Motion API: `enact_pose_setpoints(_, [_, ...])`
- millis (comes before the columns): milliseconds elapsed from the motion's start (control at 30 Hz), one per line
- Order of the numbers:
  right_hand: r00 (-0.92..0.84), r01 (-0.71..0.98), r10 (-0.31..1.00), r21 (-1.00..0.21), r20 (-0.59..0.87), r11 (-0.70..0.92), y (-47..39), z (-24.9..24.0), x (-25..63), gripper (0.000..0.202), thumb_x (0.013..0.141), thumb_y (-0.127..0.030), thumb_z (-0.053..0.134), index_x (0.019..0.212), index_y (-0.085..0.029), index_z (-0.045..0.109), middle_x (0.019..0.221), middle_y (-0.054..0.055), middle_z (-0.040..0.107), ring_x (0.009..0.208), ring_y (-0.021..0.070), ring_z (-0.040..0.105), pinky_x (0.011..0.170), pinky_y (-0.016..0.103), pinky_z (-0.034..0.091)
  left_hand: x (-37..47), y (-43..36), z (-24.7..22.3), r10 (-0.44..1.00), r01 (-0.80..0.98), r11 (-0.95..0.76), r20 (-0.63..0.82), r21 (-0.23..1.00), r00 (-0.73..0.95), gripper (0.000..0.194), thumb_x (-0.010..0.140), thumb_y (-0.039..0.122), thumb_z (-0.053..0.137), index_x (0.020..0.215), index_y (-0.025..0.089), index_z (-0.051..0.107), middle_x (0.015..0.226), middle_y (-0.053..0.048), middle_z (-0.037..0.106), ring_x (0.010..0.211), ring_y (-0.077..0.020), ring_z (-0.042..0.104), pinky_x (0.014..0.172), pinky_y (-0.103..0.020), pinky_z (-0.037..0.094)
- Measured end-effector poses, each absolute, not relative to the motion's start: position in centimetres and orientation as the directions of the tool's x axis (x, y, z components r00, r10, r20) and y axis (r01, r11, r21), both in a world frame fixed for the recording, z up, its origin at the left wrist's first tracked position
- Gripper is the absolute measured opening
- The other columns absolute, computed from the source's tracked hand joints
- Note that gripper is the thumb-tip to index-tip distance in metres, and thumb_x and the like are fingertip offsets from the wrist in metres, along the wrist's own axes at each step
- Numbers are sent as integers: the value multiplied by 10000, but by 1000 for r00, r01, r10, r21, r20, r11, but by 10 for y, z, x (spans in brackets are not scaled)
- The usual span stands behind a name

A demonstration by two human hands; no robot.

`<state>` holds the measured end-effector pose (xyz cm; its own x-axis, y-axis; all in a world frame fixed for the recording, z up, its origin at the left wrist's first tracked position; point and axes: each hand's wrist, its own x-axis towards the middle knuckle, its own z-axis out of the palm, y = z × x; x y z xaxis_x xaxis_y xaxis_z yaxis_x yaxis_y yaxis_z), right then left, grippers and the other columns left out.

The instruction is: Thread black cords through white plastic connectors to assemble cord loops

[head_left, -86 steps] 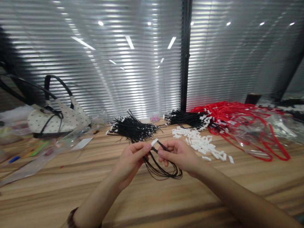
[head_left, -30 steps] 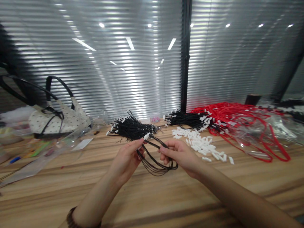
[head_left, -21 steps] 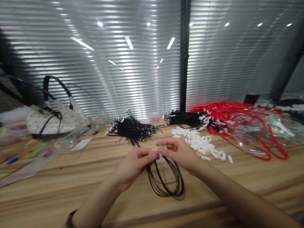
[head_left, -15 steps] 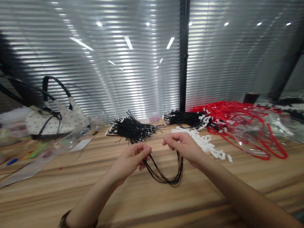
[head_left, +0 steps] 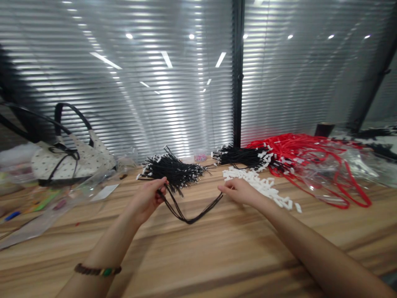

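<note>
A small bundle of thin black cords (head_left: pixel 190 221) sags in a curve between my two hands, above the wooden table. My left hand (head_left: pixel 153 193) is closed on one end of it, and my right hand (head_left: pixel 237 191) pinches the other end. Just beyond the left hand lies a pile of black cords (head_left: pixel 172 167) with white and shiny tips. Small white plastic pieces (head_left: pixel 263 186) lie scattered beside and behind my right hand. A second pile of black cords with white ends (head_left: pixel 240 156) rests farther back.
Red straps (head_left: pixel 297 145) and clear plastic bags (head_left: pixel 322 174) heap up at the right. A spotted white handbag (head_left: pixel 74 161) stands at the left, near a blue cap-like piece (head_left: pixel 12 216) and a white paper (head_left: pixel 104 193). Window blinds rise behind the wooden table (head_left: pixel 198 265).
My hands have moved apart, the left one going left and the right one slightly lower. The cord bundle is stretched wider and its sag is shallower.
</note>
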<state>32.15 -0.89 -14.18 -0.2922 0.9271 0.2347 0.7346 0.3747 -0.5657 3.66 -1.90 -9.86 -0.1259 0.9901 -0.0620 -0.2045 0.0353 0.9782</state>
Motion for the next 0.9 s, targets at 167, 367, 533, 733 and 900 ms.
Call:
enact_pose_setpoints(167, [-270,739,947,-594,172,319,-12,-145,318,250,880,-315,578,859,-112,721,876,123,734,793,223,637,690,296,425,34,-14,-105,990,-207,40,-67,978,-122,172,773,196,747,651,130,646,487,35,527,407,-66,442,390,-156,340])
enact_pose_setpoints(367, [-201,724,960,-630,196,281,-6,-156,314,448,839,-123,565,1280,-63,616,1215,178,681,1002,256,649,909,350,456,35,-12,-108,997,-215,31,-45,976,-60,218,680,278,833,667,119,683,478,48,514,424,-60,431,397,-154,346])
enact_pose_setpoints(533, [-244,634,947,-705,207,317,-6,-159,308,510,825,-62,534,1329,-112,599,1198,133,693,941,212,656,879,314,476,38,-16,-107,999,-204,11,-1,979,50,407,527,397,932,718,100,731,502,47,536,473,-64,457,436,-155,400])
enact_pose_setpoints(733, [-211,499,962,-827,173,258,-3,-157,305,263,727,-5,584,876,-138,755,791,50,710,738,176,606,725,277,445,34,-14,-106,1000,-287,23,-24,958,1,188,787,254,788,719,90,725,504,26,546,448,-68,473,414,-159,407])
enact_pose_setpoints(900, [-173,257,983,-960,67,111,-5,-141,309,163,748,-57,607,753,-158,734,652,5,676,610,130,586,561,222,387,25,-9,-100,993,-380,29,-69,925,-94,292,959,155,546,709,97,686,489,28,515,406,-61,479,357,-150,354])
